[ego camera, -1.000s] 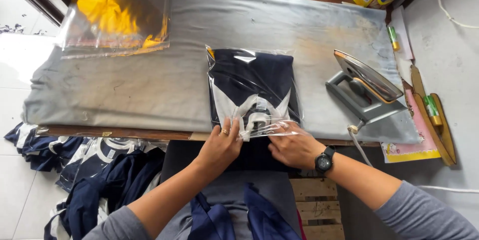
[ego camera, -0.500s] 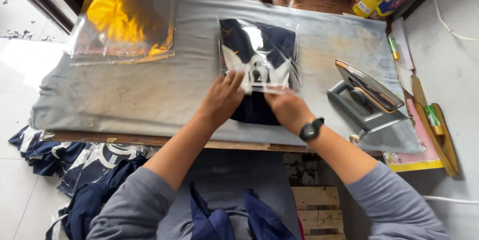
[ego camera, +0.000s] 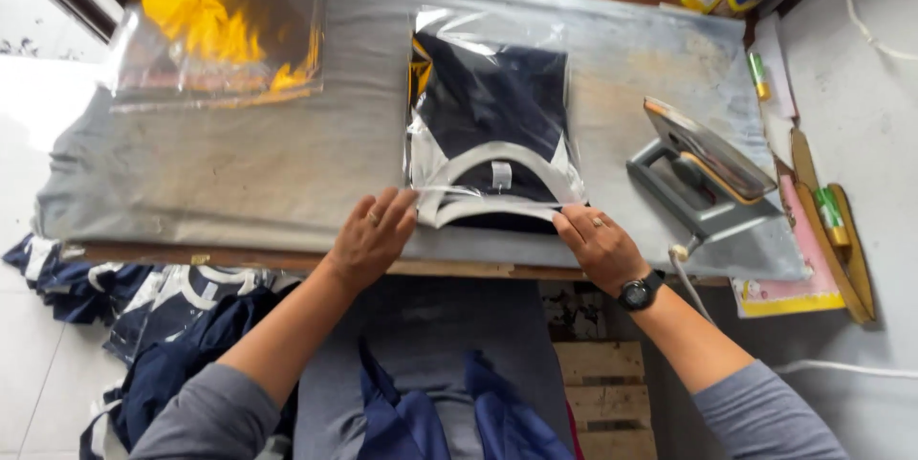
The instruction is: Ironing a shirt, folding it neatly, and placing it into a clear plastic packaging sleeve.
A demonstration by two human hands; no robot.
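Grey cloth covers the table (ego camera: 239, 173); both hands, left hand (ego camera: 371, 235) and right hand (ego camera: 598, 248), pinch the near edge of the bagged navy shirt (ego camera: 492, 130) at its middle. An iron (ego camera: 703, 164) rests right, clear bags (ego camera: 220, 25) far left.

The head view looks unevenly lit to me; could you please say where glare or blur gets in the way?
In the head view, daylight blows out the white floor at far left; glare streaks the clear bag around the folded navy shirt and the stack of empty bags, which reflect yellow. Both the left hand and right hand are reasonably sharp; the frame edges bow slightly.
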